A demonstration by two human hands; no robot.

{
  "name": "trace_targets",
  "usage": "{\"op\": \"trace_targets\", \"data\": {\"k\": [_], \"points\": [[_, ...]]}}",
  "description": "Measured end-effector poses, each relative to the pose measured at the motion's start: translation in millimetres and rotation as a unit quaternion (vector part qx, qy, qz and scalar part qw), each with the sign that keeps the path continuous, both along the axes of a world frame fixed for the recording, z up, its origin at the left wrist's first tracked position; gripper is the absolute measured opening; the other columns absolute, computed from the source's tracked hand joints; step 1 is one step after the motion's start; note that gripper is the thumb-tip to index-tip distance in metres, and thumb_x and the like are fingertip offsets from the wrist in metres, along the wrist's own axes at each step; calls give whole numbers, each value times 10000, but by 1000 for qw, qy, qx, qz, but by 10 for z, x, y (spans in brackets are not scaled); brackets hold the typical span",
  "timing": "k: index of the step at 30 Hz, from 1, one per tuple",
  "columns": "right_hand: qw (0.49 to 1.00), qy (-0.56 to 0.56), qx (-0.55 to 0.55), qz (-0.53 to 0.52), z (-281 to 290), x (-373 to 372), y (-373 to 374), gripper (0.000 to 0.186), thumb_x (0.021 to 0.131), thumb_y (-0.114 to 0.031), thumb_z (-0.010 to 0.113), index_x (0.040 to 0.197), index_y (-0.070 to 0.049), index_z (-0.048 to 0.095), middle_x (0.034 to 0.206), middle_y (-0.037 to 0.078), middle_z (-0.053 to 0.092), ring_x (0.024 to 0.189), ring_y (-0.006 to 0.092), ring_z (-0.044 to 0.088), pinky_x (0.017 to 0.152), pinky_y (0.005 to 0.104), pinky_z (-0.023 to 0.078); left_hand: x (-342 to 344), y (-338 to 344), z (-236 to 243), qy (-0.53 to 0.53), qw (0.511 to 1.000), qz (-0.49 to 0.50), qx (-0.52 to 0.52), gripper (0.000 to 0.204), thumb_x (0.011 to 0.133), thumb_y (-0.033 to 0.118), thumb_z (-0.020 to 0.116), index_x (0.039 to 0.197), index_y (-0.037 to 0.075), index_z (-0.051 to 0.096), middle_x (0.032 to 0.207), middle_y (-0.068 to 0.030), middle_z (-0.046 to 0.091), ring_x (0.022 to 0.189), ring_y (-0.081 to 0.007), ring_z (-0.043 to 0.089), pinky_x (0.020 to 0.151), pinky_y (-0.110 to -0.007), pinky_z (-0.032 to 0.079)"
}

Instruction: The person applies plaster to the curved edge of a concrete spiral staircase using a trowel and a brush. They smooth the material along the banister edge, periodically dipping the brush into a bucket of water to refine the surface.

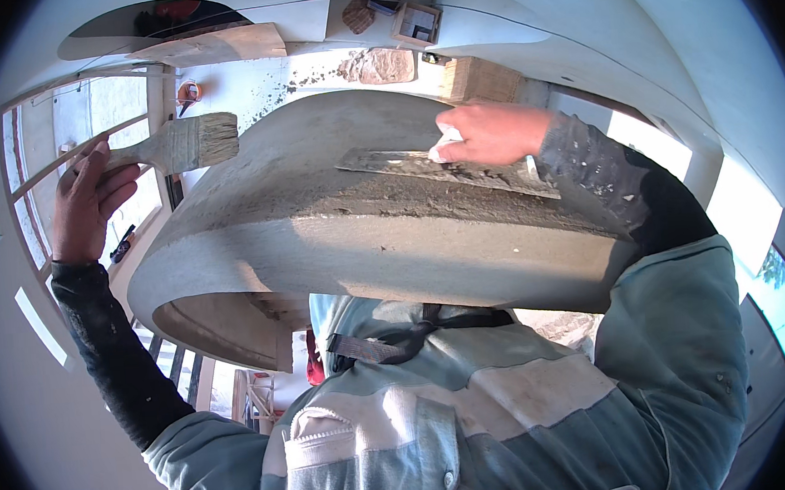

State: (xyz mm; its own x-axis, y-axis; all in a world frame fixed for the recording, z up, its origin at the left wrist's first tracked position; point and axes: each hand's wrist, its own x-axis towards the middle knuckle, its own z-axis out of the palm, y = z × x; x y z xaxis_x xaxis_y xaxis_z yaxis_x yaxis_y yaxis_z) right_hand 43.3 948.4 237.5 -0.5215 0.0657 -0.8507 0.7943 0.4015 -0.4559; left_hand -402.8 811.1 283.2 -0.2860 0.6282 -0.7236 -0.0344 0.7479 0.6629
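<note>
Raised at the left, my left hand (83,212) is closed round the handle of a wide paintbrush (187,144), its worn, pale bristles pointing right. My right hand (498,133) grips a long, flat plastering trowel (387,162) over the curved grey plaster surface (366,256) in front of my chest. The trowel's blade lies along a darker, rough band of plaster (317,200); whether its whole edge touches cannot be told. Below that band the surface looks paler and smoother. The brush hangs apart from the plaster.
An orange bucket (188,93) stands beyond the brush. At the back are a wooden box (417,23) in a wall opening, a wooden panel (481,79) and dark splatters on the pale floor. A window frame (77,153) borders the left side. The plastered form curves down close to my body.
</note>
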Motion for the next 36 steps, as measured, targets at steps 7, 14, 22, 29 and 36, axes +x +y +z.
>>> {"op": "trace_targets", "data": {"k": [7,14,22,29,36], "points": [[999,19,-12,28,530,-172,10,396,908,-378,566,936,15,521,749,192,569,686,346,563,647,463,450,864,354,87,-103,994,-48,3,524,969,299,519,1361,-28,403,980,-122,636,825,-145,690,697,-241,587],[987,-116,32,-106,613,1633,101,364,907,-354,573,999,-3,540,837,200,599,813,347,578,751,423,449,2076,722,-209,-309,935,-173,9,484,959,245,524,1278,-107,435,969,-143,642,781,-169,693,687,-245,590],[998,27,-60,17,-290,-8,49,548,946,-505,467,940,39,533,829,163,584,760,256,585,698,420,464,965,520,-229,-48,967,-184,-167,424,945,224,517,1233,-87,486,899,-140,651,725,-145,682,626,-230,588],[980,188,-60,38,260,-873,-150,529,919,-468,509,834,53,548,682,186,588,609,301,573,605,436,456,-155,109,470,136,986,-32,-95,474,961,332,513,1339,49,482,780,18,539,619,-36,547,568,-130,472],[999,16,-32,-36,399,559,98,441,905,-396,561,922,44,567,816,192,591,745,297,598,683,405,468,-310,-507,614,55,995,10,85,432,1000,246,451,1357,3,454,1170,-118,590,719,-31,617,599,-136,531]]}}
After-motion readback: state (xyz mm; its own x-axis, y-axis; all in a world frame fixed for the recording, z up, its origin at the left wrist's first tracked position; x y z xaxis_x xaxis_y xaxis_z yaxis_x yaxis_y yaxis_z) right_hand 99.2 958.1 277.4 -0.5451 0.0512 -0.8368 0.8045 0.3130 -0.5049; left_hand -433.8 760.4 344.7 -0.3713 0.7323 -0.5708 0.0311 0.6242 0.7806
